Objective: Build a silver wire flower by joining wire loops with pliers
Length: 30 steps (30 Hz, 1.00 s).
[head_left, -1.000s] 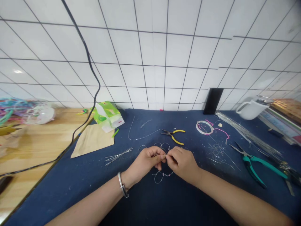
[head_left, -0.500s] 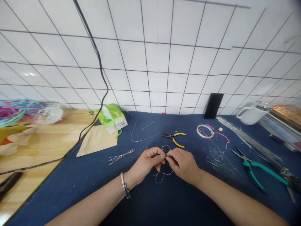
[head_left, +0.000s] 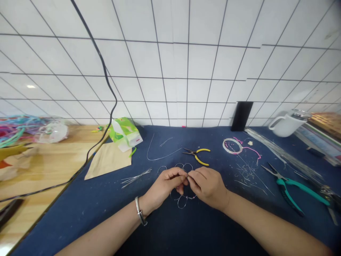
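Thumb and fingers of my left hand [head_left: 170,181] pinch a piece of thin wirework [head_left: 182,203], bent into several round loops with small pink beads along its lower part. My right hand [head_left: 206,185] pinches the same wirework right beside the left fingertips, which almost touch it. The exact spot between the fingertips is hidden. Wire loops stick out above and below both hands. Just beyond them lie open pliers with yellow handles [head_left: 202,156]. A silver bangle [head_left: 140,211] circles my left wrist.
Teal-handled pliers [head_left: 293,188] lie at the right, near wire scraps [head_left: 246,173] and a white ring dish [head_left: 224,146] with pink beads. Straight wires [head_left: 136,177] rest left of my hands. Farther back are a tissue pack [head_left: 125,131], a beige cloth [head_left: 109,161] and a white mug [head_left: 285,125].
The camera view has shifted slightly. My hands keep pinching the wirework in nearly the same place, with only small finger movement.
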Each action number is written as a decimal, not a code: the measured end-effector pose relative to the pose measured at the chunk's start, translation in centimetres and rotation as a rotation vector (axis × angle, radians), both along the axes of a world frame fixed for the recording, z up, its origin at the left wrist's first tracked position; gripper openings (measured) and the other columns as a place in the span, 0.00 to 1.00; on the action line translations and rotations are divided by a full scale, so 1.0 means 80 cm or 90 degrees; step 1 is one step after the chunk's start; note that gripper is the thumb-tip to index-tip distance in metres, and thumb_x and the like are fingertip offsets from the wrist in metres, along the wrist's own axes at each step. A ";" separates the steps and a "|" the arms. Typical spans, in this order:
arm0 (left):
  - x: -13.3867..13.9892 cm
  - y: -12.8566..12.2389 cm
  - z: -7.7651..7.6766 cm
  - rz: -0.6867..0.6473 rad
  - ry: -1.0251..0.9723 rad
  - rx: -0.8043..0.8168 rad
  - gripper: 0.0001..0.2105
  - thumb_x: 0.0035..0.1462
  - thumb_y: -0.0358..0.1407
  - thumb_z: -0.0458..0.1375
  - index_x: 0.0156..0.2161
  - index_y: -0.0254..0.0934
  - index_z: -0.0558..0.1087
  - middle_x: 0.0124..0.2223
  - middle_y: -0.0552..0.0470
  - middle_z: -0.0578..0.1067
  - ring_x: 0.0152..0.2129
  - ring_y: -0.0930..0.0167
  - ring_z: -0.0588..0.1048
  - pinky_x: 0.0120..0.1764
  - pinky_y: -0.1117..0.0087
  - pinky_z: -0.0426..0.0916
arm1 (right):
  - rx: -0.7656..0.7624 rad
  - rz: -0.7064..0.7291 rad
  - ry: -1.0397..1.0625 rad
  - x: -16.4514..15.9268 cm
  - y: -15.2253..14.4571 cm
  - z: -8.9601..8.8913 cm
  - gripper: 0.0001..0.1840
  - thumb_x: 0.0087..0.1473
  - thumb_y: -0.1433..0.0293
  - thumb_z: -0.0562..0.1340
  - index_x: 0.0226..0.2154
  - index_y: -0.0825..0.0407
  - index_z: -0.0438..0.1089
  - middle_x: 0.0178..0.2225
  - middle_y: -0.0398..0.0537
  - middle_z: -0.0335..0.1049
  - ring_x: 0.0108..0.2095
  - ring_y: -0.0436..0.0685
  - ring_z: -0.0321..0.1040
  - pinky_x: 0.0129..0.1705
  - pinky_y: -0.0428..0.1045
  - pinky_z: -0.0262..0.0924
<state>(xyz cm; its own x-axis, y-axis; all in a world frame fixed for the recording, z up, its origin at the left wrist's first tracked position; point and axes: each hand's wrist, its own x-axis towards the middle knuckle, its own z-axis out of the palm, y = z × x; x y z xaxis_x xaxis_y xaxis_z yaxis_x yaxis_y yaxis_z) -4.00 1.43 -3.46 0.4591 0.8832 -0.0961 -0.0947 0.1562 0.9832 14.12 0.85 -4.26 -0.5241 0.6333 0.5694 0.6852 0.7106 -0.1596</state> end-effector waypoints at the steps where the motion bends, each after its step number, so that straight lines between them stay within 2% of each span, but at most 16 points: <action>1: 0.000 0.000 -0.001 -0.001 -0.001 0.001 0.06 0.55 0.33 0.54 0.34 0.33 0.70 0.30 0.51 0.72 0.21 0.75 0.70 0.29 0.71 0.65 | -0.001 0.000 -0.001 0.000 0.000 0.000 0.07 0.55 0.72 0.55 0.35 0.55 0.68 0.28 0.47 0.68 0.31 0.53 0.64 0.34 0.49 0.56; 9: 0.000 -0.001 -0.002 0.002 0.064 0.044 0.09 0.56 0.37 0.53 0.31 0.32 0.70 0.29 0.52 0.71 0.21 0.75 0.70 0.28 0.72 0.64 | -0.015 0.005 -0.001 -0.001 -0.002 -0.001 0.07 0.54 0.73 0.54 0.30 0.54 0.67 0.26 0.46 0.67 0.29 0.51 0.62 0.32 0.48 0.54; 24: -0.003 -0.001 -0.001 0.003 0.031 0.001 0.05 0.53 0.28 0.50 0.33 0.33 0.69 0.30 0.52 0.72 0.19 0.76 0.70 0.27 0.73 0.63 | -0.100 -0.016 0.078 -0.007 -0.004 -0.006 0.08 0.54 0.74 0.53 0.28 0.54 0.67 0.23 0.44 0.64 0.26 0.49 0.60 0.31 0.45 0.53; 30: -0.003 -0.001 -0.001 0.009 0.048 0.003 0.05 0.53 0.29 0.51 0.33 0.33 0.69 0.29 0.52 0.72 0.18 0.78 0.68 0.25 0.75 0.62 | -0.128 -0.020 0.111 -0.006 -0.004 -0.006 0.07 0.52 0.74 0.54 0.28 0.54 0.67 0.22 0.42 0.63 0.24 0.48 0.59 0.30 0.44 0.52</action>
